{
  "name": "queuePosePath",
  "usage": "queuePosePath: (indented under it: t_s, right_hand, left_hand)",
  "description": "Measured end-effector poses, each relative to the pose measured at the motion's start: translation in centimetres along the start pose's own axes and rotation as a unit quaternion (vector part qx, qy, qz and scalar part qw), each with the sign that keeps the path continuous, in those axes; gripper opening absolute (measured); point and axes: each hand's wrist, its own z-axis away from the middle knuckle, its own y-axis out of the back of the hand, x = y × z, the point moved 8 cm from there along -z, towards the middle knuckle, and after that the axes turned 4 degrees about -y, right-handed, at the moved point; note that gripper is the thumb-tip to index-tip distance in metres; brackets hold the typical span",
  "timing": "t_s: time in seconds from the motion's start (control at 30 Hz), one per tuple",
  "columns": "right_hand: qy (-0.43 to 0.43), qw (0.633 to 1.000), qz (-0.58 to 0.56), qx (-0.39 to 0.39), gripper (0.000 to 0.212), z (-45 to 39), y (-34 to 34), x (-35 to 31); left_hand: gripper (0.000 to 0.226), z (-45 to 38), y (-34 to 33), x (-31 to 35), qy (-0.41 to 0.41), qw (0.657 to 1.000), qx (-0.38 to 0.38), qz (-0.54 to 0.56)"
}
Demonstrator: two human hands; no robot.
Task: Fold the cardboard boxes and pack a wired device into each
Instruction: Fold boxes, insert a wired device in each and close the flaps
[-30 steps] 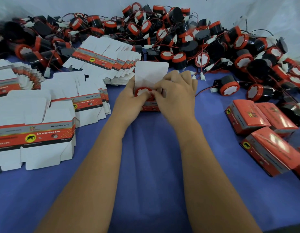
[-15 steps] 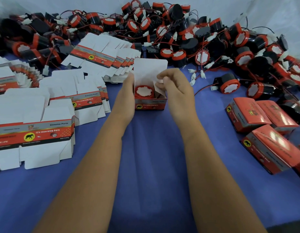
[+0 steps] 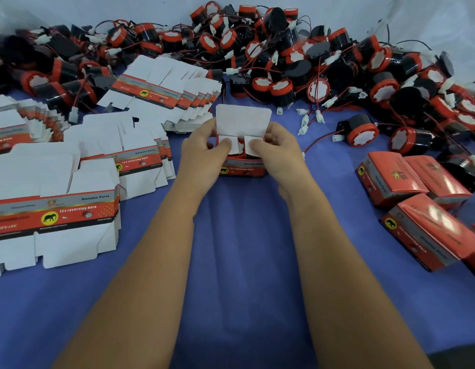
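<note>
A small red cardboard box stands on the blue cloth at the centre, its white top lid upright. A red and black wired device sits inside, mostly covered by the two white side flaps folded inward. My left hand grips the box's left side with its thumb pressing the left flap. On the right side my right hand holds the box, thumb on the right flap.
A large heap of red and black wired devices fills the back. Stacks of flat box blanks lie at the left and behind. Three packed red boxes lie at the right. Blue cloth spreads in front.
The device went down into the box. Both hands then moved to the box's sides and folded the two side flaps inward over it.
</note>
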Motion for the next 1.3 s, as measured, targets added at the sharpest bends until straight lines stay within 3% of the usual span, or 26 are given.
queuePosePath:
  t_s: [0.1,0.33,0.43,0.53,0.63,0.73,0.9,1.03,1.3]
  right_hand:
    - [0.012,1.000,-0.020,0.008,0.033,-0.1,0.1,0.1]
    - [-0.025,0.996,-0.089,-0.012,0.042,-0.2,0.5,0.6]
    - [-0.041,0.992,-0.122,-0.015,0.041,-0.3,0.9,1.0]
    - [-0.051,0.991,-0.119,-0.045,0.034,0.2,0.7,1.3]
    - [0.020,0.998,-0.017,-0.053,0.023,0.9,0.4,0.6]
    - [0.095,0.992,0.088,-0.002,0.023,1.3,0.6,-0.2]
    - [0.096,0.992,0.081,-0.025,0.024,1.7,0.7,-0.2]
    - [0.112,0.987,0.116,-0.022,0.037,1.5,0.5,-0.3]
    - [0.130,0.985,0.116,0.001,0.024,1.4,0.4,-0.4]
  left_hand:
    - [0.032,0.2,0.9,0.5,-0.036,0.998,0.052,0.023]
    - [0.037,0.3,1.3,0.3,0.005,0.993,0.025,0.111]
    - [0.020,0.5,1.0,0.5,-0.006,0.997,-0.027,0.068]
    - [0.012,0.7,0.8,0.1,-0.003,1.000,-0.019,-0.015]
    - [0.009,1.0,1.3,1.0,-0.062,0.995,0.013,-0.082]
    - [0.013,1.3,1.9,1.5,-0.083,0.991,0.029,-0.103]
    - [0.038,1.7,0.7,1.3,-0.057,0.995,-0.057,-0.066]
    - [0.041,1.5,1.0,1.3,-0.068,0.993,-0.053,-0.086]
    - [0.035,1.3,1.4,1.2,-0.067,0.995,-0.039,-0.064]
